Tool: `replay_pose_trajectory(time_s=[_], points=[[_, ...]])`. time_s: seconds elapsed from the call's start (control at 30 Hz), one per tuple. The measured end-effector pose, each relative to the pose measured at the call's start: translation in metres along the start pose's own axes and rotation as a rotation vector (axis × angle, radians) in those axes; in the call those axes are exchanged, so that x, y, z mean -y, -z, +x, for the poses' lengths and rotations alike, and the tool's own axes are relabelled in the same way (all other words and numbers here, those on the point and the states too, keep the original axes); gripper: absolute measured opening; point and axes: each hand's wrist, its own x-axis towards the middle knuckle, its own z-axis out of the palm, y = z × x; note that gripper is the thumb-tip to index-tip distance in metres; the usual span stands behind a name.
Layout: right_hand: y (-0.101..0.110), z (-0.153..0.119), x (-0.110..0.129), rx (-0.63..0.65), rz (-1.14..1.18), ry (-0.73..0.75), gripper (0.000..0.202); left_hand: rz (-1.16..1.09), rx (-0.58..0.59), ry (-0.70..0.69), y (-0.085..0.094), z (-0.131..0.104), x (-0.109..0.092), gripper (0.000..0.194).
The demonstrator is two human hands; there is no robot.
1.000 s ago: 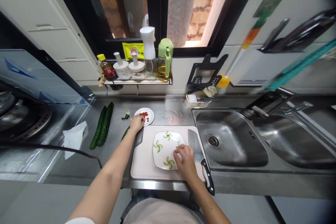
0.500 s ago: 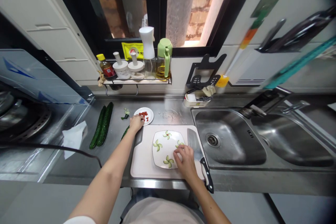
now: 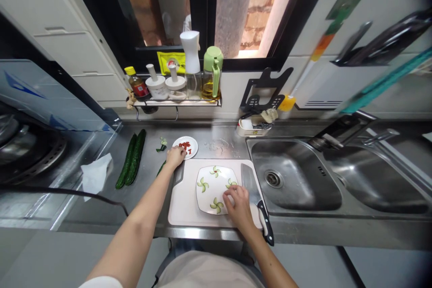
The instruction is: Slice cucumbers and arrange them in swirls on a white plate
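My left hand [image 3: 176, 156] reaches to a small white plate [image 3: 193, 141] of chopped red pieces [image 3: 185, 146]. Its fingers are drawn together at the near-left rim, beside the pieces; whatever they grip is too small to name. My right hand [image 3: 239, 205] hovers over the right side of a squarish white plate [image 3: 209, 197], thumb and fingertips curled close together. Anything between them is hidden. Fanned pale-green cucumber slices [image 3: 216, 205] form several pinwheels on this plate, the far one with a red centre. Under it lies a pale cutting board [image 3: 182, 213].
A black-handled knife [image 3: 265, 223] lies along the board's right edge, beside the sink [image 3: 297, 175]. Two cucumbers [image 3: 131, 158], scraps [image 3: 162, 145] and a white paper [image 3: 96, 173] lie left. Bottles and jars stand on a rack [image 3: 175, 104] below the window.
The view has shifted very slightly. Both hands stay almost where they were, the left at the small plate and the right over the squarish plate.
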Motion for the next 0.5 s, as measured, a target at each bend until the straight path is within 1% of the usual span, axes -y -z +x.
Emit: replay_pose_trajectory(time_s=[0.23,0.33,0.4,0.5], points=[[-0.002,0.002,0.000,-0.004,0.010,-0.002,0.019,0.178,0.009,-0.190,0.010,-0.006,-0.001,0.029],[-0.002,0.002,0.000,-0.008,0.013,0.000,0.019,0.196,0.020,-0.227,0.014,-0.006,-0.002,0.028],[-0.002,0.002,0.000,-0.009,0.018,-0.001,0.020,0.172,0.010,-0.193,0.016,-0.006,0.000,0.028],[-0.001,0.001,0.000,-0.005,0.023,-0.005,0.021,0.096,0.020,-0.048,0.018,-0.006,0.006,0.031]])
